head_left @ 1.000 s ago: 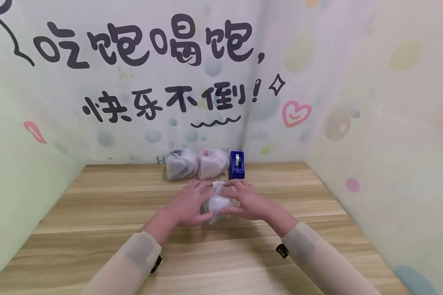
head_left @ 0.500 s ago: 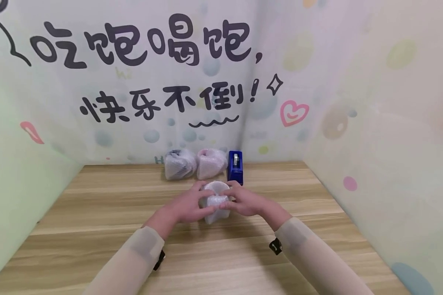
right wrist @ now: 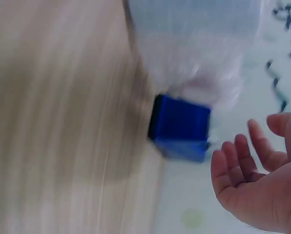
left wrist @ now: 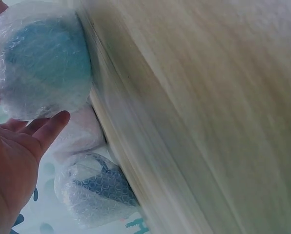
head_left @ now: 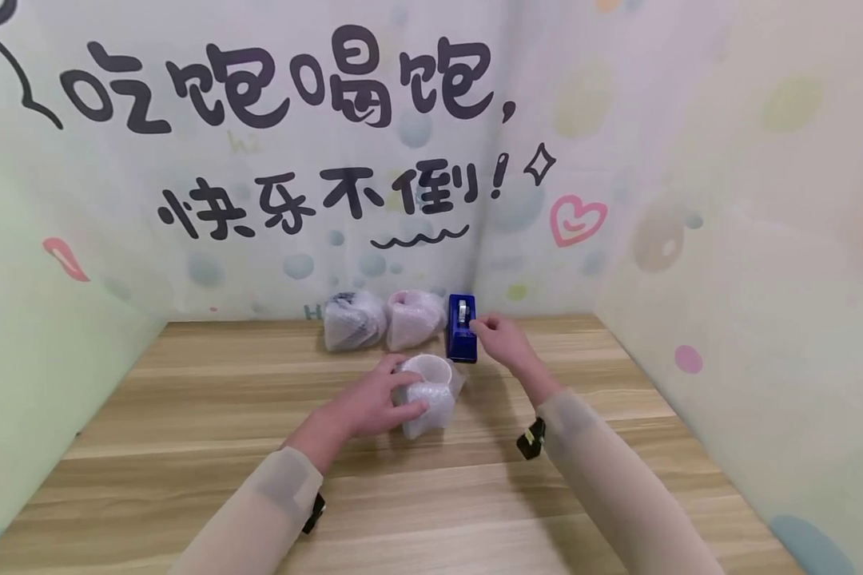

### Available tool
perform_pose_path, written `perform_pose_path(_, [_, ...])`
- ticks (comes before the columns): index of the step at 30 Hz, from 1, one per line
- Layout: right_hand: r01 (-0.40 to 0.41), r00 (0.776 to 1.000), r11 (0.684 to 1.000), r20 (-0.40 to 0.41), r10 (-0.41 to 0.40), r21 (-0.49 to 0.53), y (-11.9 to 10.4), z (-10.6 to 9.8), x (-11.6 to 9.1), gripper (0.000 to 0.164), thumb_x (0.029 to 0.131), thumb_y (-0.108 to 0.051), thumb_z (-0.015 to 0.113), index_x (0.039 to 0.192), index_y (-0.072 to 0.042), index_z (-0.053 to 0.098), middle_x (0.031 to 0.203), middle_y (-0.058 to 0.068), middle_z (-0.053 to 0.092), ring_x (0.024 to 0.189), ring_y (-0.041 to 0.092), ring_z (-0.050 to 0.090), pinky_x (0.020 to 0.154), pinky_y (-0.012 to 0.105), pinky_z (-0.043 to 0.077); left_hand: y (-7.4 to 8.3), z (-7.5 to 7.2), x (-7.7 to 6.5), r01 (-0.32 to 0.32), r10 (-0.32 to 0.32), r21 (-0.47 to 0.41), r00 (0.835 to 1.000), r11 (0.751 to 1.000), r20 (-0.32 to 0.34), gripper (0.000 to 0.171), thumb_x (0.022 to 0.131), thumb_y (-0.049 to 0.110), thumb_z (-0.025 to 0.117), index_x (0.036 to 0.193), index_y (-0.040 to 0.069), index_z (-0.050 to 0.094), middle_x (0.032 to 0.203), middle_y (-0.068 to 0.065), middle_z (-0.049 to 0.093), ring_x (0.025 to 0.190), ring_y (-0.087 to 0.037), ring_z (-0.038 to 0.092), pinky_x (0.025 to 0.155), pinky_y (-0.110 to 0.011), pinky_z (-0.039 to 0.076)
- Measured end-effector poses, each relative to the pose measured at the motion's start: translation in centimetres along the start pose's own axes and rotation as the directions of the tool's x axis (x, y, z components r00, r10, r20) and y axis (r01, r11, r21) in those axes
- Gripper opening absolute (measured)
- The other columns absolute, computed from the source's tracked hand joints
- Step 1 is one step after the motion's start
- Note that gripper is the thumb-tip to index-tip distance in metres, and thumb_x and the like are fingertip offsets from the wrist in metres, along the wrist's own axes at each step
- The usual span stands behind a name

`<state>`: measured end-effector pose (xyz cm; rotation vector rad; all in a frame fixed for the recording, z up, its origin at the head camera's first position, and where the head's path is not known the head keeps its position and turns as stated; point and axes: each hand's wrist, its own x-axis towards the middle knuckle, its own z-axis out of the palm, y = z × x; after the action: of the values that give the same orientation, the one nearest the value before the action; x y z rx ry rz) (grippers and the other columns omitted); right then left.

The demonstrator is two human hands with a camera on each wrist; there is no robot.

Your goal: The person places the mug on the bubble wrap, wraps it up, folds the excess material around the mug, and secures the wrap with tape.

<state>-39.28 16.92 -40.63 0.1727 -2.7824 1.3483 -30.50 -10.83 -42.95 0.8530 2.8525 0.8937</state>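
Note:
A cup-shaped thing in bubble wrap [head_left: 431,409], with a round rim at its top, stands on the table. My left hand [head_left: 365,406] holds it from the left side, thumb in front and fingers round the back. In the left wrist view, the wrapped thing [left wrist: 48,63] looks bluish through the film. My right hand [head_left: 505,342] is raised beside the blue tape dispenser [head_left: 463,347]. The right wrist view has the fingers of that hand [right wrist: 262,175] loosely bent with nothing between them, apart from the dispenser [right wrist: 182,122].
Two more bubble-wrapped bundles stand at the back by the wall: one with dark markings [head_left: 354,323], one pinkish [head_left: 413,321]. The dispenser is just right of them. A printed cloth wall [head_left: 259,160] closes off the back of the wooden table [head_left: 431,511].
My right hand has left the wrapped cup-shaped thing and moved back and right to the tape dispenser. The left hand stays on the wrapped thing, whose rim now shows more.

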Motion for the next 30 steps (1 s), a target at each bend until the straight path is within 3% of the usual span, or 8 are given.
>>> perform_pose_path(5, [-0.167, 0.986, 0.985, 0.019, 0.168, -0.043, 1.0, 1.2, 3.5, 0.041, 0.110, -0.040, 0.061, 0.088, -0.005, 0.063, 0.084, 0.002, 0.058, 0.081, 0.019, 0.053, 0.075, 0.035, 0.047, -0.2, 0.2, -0.1, -0.013, 0.013, -0.018, 1.000, 1.000, -0.009, 0.051, 0.104, 0.049, 0.070, 0.144, 0.017, 0.071, 0.170, -0.021, 0.040, 0.138, -0.041, 0.060, 0.116, -0.060, 0.053])
perform_pose_path(8, [-0.229, 0.973, 0.973, 0.026, 0.230, -0.033, 1.2, 2.1, 4.7, 0.044, 0.109, -0.041, 0.063, 0.084, -0.005, 0.061, 0.081, 0.003, 0.059, 0.080, 0.019, 0.055, 0.078, 0.037, 0.052, -0.3, 0.3, -0.2, -0.027, 0.026, -0.040, 0.999, 0.999, -0.019, 0.050, 0.104, 0.047, 0.072, 0.143, 0.016, 0.071, 0.168, -0.021, 0.041, 0.138, -0.041, 0.060, 0.116, -0.060, 0.053])
perform_pose_path(11, [-0.271, 0.963, 0.962, 0.002, 0.271, 0.033, 1.1, 2.8, 5.3, 0.042, 0.110, -0.036, 0.063, 0.111, 0.005, 0.073, 0.112, 0.019, 0.075, 0.107, 0.029, 0.067, 0.104, 0.045, 0.057, -0.5, 0.3, -0.3, -0.033, 0.031, -0.057, 0.999, 0.998, -0.034, 0.049, 0.103, 0.047, 0.073, 0.142, 0.017, 0.072, 0.167, -0.020, 0.042, 0.137, -0.040, 0.060, 0.115, -0.059, 0.053])
perform_pose_path(14, [-0.309, 0.949, 0.942, -0.015, 0.314, 0.133, 1.3, 2.6, 5.7, 0.046, 0.111, -0.030, 0.061, 0.135, 0.009, 0.069, 0.141, 0.025, 0.069, 0.131, 0.034, 0.062, 0.122, 0.050, 0.048, -0.5, 0.3, -0.3, -0.028, 0.025, -0.070, 0.999, 0.997, -0.039, 0.048, 0.103, 0.046, 0.074, 0.141, 0.017, 0.072, 0.167, -0.019, 0.042, 0.137, -0.040, 0.060, 0.115, -0.059, 0.054])
perform_pose_path(19, [-0.372, 0.925, 0.883, 0.038, 0.377, 0.285, 1.1, 1.7, 5.4, 0.044, 0.107, -0.030, 0.068, 0.134, 0.006, 0.069, 0.150, 0.023, 0.066, 0.142, 0.041, 0.059, 0.128, 0.056, 0.043, -0.3, 0.5, -0.2, -0.025, 0.022, -0.078, 0.999, 0.997, -0.042, 0.046, 0.103, 0.045, 0.074, 0.140, 0.018, 0.072, 0.167, -0.019, 0.041, 0.137, -0.041, 0.059, 0.116, -0.060, 0.053])
perform_pose_path(22, [-0.401, 0.912, 0.864, 0.044, 0.407, 0.305, 0.1, 1.9, 5.0, 0.041, 0.105, -0.028, 0.072, 0.128, 0.006, 0.068, 0.151, 0.023, 0.064, 0.143, 0.041, 0.058, 0.127, 0.057, 0.043, -0.4, 0.6, -0.2, -0.032, 0.028, -0.086, 0.999, 0.996, -0.044, 0.044, 0.103, 0.044, 0.074, 0.139, 0.019, 0.073, 0.167, -0.018, 0.042, 0.137, -0.040, 0.060, 0.116, -0.059, 0.052])
perform_pose_path(25, [-0.433, 0.896, 0.853, 0.037, 0.442, 0.290, -0.9, 2.0, 4.8, 0.035, 0.103, -0.023, 0.072, 0.124, 0.004, 0.066, 0.155, 0.021, 0.060, 0.146, 0.039, 0.054, 0.127, 0.058, 0.044, -0.5, 0.7, -0.3, -0.032, 0.028, -0.095, 0.998, 0.995, -0.047, 0.044, 0.103, 0.044, 0.074, 0.139, 0.020, 0.073, 0.167, -0.018, 0.042, 0.136, -0.039, 0.060, 0.117, -0.059, 0.052])
perform_pose_path(30, [-0.400, 0.910, 0.864, 0.018, 0.415, 0.306, -1.8, 1.7, 3.9, 0.045, 0.101, -0.024, 0.071, 0.133, 0.007, 0.066, 0.160, 0.023, 0.057, 0.152, 0.043, 0.049, 0.128, 0.063, 0.040, -0.6, 0.9, -0.4, -0.037, 0.031, -0.094, 0.998, 0.995, -0.063, 0.044, 0.103, 0.043, 0.074, 0.139, 0.019, 0.072, 0.166, -0.018, 0.042, 0.137, -0.039, 0.059, 0.116, -0.058, 0.052])
